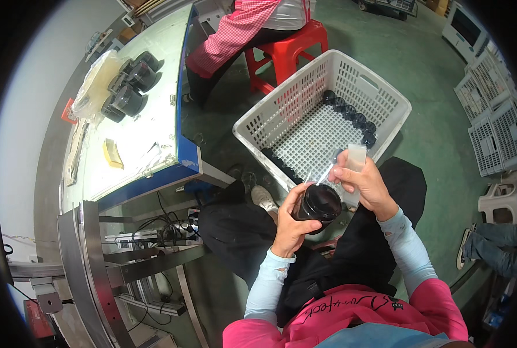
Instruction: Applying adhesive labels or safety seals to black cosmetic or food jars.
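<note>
My left hand (289, 228) grips a dark, glossy round jar (322, 201) above my lap, its round top facing up. My right hand (366, 185) pinches a flat, pale, translucent strip (356, 157), beside and slightly above the jar. Between the fingers of both hands runs a thin clear piece of film (326, 172). Just beyond my hands, a grey-white slotted plastic crate (284, 102) stands on the floor. Along its far right wall sits a row of dark round pieces (349, 113). More of them line the near left wall, partly hidden by my left hand.
A lit worktable (154, 126) at left bears several dark jars (128, 99), a clear plastic bag (96, 85) and a yellow block (112, 153). Someone sits on a red stool (286, 50) beyond. Cables (171, 222) hang below the table; crates (497, 130) are stacked at right.
</note>
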Tool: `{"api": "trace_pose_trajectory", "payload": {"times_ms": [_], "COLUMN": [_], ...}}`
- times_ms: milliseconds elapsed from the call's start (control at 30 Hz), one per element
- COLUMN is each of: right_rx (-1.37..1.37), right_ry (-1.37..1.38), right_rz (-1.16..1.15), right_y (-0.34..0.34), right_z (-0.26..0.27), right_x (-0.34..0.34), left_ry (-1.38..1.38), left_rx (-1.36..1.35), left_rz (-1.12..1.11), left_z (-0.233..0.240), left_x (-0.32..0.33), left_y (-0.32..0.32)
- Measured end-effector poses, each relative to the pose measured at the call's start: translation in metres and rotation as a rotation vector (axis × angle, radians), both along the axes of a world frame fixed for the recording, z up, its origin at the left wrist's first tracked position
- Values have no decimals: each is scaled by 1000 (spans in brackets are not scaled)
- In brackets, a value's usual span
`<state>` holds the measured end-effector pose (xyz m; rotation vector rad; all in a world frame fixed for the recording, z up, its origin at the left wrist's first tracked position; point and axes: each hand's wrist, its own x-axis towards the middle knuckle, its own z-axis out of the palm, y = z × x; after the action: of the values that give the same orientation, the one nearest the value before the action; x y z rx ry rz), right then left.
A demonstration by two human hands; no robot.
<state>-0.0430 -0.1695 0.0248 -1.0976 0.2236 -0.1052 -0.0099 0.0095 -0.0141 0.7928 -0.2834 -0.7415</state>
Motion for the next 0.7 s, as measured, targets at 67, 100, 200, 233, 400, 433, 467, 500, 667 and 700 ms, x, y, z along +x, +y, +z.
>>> {"api": "trace_pose_trajectory", "payload": {"times_ms": [67, 100, 200, 233, 400, 433, 467, 500, 667, 700], "right_rx": [-14, -28, -156, -155, -321, -320, -340, -360, -431, -410], "right_ry": [-1, -3, 89, 90, 10, 10, 17, 23, -46, -59], "right_rz": [18, 32, 100, 104, 224, 228, 190, 154, 217, 234], "right_y": [-3, -4, -6, -4, 6, 7, 7, 8, 12, 12], "right_z": [-1, -1, 12, 19, 36, 36, 37, 38, 50, 51], "right_x": [0, 0, -6, -8, -11, -12, -12, -12, -6, -5], "left_ry": [-37, -74, -114, -113, -127, -126, -102, -80, -163, -156], "left_rx": [20, 40, 80, 81, 120, 121, 119, 117, 142, 145], "left_rz": [33, 64, 124, 129, 185, 189, 176, 164, 180, 185], "left_z": [-3, -2, 7, 6, 2, 3, 5, 7, 7, 8], "left_x": [0, 1, -2, -1, 0, 1, 1, 1, 4, 4], "left_y": [0, 0, -4, -4, -6, -6, -7, -8, -11, -12]}}
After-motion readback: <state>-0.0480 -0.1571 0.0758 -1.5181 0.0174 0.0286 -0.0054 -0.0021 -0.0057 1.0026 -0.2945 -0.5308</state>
